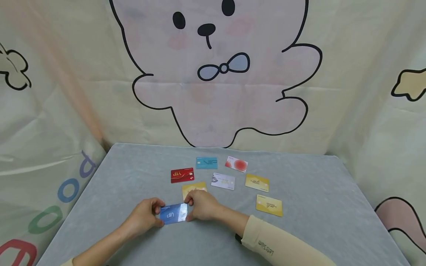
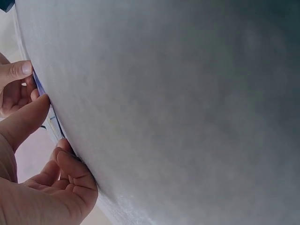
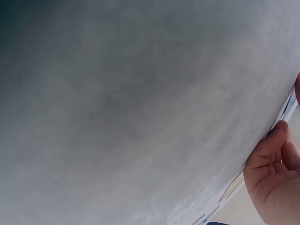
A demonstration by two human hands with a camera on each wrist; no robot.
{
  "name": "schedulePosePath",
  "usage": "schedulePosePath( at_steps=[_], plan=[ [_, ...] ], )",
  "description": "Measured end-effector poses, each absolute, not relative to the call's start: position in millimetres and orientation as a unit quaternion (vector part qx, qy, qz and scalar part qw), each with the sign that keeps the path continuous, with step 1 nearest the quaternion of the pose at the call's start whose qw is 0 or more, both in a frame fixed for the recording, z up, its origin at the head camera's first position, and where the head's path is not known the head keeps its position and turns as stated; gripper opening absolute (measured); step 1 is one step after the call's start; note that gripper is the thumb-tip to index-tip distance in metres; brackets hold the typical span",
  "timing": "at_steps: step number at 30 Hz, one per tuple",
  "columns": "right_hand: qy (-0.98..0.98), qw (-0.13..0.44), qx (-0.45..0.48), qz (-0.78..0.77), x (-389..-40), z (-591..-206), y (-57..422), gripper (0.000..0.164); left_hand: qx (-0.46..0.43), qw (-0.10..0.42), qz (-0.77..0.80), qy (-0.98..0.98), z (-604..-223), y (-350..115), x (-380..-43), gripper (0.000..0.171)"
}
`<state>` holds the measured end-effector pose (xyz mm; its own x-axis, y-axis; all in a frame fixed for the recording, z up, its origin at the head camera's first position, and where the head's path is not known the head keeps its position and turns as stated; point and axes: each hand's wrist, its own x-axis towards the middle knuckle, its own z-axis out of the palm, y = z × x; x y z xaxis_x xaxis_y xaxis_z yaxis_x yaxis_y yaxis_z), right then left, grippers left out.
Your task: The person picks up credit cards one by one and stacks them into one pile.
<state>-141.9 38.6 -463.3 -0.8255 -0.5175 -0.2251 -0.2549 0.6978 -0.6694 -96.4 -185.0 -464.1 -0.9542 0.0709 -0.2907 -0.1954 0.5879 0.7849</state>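
A blue VIP card (image 1: 173, 214) lies on or just over the grey cloth near the front, its lettering upside down in the head view. My left hand (image 1: 142, 216) grips its left end, thumb at the near corner and curled fingers at the far corner. The right hand (image 1: 204, 207) holds the opposite end between thumb and fingers. Just behind the right fingers is a gold card (image 1: 189, 187), partly covered by them. In the left wrist view the blue card (image 2: 39, 85) appears only as a thin edge-on strip between the hands.
Farther back on the grey cloth-covered table (image 1: 139, 166) lie a red VIP card (image 1: 182, 175), a teal VIP card (image 1: 206, 163), a white-and-red card (image 1: 236, 164) and a silver card (image 1: 223, 181). Two gold cards (image 1: 257, 183) lie to the right. A printed curtain (image 1: 259, 99) hangs behind.
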Motion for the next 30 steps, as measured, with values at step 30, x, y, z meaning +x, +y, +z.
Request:
schedulePosePath(
  at_steps=[30],
  plan=[
    [0.889,0.207,-0.191,-0.361,-136.1,-457.0,33.6,0.033,0.003,0.121,0.435,0.892,-458.3,-183.7,-91.5,0.043]
  ],
)
